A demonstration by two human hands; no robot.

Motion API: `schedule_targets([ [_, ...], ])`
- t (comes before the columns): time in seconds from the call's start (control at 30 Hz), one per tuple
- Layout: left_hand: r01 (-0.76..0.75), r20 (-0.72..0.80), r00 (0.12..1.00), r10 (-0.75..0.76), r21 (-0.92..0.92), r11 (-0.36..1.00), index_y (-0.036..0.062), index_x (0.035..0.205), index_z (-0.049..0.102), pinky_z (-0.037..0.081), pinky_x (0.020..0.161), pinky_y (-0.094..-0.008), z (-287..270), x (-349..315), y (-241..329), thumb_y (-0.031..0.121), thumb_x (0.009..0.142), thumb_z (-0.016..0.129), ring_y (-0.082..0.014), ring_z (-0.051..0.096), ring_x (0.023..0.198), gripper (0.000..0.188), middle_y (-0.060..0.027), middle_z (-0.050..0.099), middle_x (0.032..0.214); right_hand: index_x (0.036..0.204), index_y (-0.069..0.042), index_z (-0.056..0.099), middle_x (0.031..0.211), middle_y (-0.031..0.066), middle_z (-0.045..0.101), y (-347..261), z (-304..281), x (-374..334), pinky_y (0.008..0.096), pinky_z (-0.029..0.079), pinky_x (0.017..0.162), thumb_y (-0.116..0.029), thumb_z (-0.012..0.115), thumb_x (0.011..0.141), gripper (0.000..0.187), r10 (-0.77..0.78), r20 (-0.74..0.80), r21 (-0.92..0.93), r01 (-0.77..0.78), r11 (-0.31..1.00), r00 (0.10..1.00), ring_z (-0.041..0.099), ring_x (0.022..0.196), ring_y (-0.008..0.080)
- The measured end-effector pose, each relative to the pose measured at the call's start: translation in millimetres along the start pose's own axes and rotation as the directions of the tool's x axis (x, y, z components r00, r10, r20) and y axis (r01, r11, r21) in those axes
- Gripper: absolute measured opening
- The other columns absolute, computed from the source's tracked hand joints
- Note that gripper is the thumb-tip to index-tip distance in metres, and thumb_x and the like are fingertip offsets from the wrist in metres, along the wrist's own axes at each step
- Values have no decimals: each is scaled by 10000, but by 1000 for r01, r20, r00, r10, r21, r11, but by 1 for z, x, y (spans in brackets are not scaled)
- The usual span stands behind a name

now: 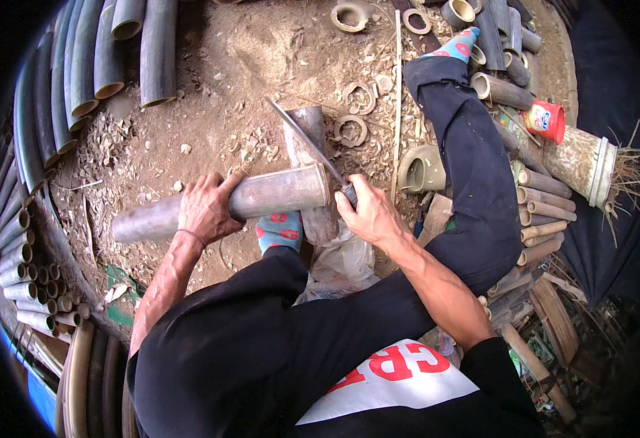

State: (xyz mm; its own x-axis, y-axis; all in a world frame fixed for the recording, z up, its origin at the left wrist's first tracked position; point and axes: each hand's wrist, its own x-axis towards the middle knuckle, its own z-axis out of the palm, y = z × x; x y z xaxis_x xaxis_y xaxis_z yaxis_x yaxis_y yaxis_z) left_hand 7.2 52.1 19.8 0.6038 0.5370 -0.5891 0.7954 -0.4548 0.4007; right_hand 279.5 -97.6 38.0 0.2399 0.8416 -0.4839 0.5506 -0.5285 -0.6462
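A bamboo tube [280, 194] is crossing the centre, the left hand's [209, 208] grip closing around it. At right, a pale container [574, 160] is holding dry stalks [630, 175], its interior hiding. The right hand's [371, 212] grip is wrapping a knife [304, 139], fingers covering its handle. Upper right, a red tub [545, 122] is lying tipped, its contents not showing.

The bamboo tube [283, 192] crosses over the log block [305, 155], with the left hand [210, 206] on it. Just right of the tube's right end is the right hand [372, 212] on the knife [325, 160], its blade slanting above the block. Beyond the tube lie bamboo rings [364, 133] to the right and bamboo poles [109, 55] to the left. Left of it is a bamboo stack [17, 255]; well to its right, a plastic cup [545, 122]. Behind it, seemingly, lies a plastic bag [345, 266].
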Motion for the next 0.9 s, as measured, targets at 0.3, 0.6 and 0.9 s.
schedule_targets([
  [0.3,-61,-238,968,80,84,995,214,1244,601,444,931,-470,15,0,2,214,566,799,-301,598,1047,706,-83,621,1077,1008,-19,540,791,206,662,1,12,-9,442,550,551,-223,621,930,233,-266,-145,-270,220,937,953,677,632,376],
  [0.6,-65,-403,908,115,137,988,219,1249,592,421,930,-460,36,-9,-2,182,577,794,-284,583,1034,702,-64,589,1061,1067,26,538,755,215,639,-21,3,-8,426,536,558,-206,640,920,293,-440,-330,-88,437,895,835,685,658,354],
  [0.9,-25,-540,831,133,202,979,223,1289,579,377,999,-486,54,-14,-4,211,651,775,-286,564,1085,668,-74,586,1129,1083,7,537,756,209,646,-28,-1,-6,443,525,551,-214,645,917,297,-375,-312,12,398,917,873,672,639,385],
])
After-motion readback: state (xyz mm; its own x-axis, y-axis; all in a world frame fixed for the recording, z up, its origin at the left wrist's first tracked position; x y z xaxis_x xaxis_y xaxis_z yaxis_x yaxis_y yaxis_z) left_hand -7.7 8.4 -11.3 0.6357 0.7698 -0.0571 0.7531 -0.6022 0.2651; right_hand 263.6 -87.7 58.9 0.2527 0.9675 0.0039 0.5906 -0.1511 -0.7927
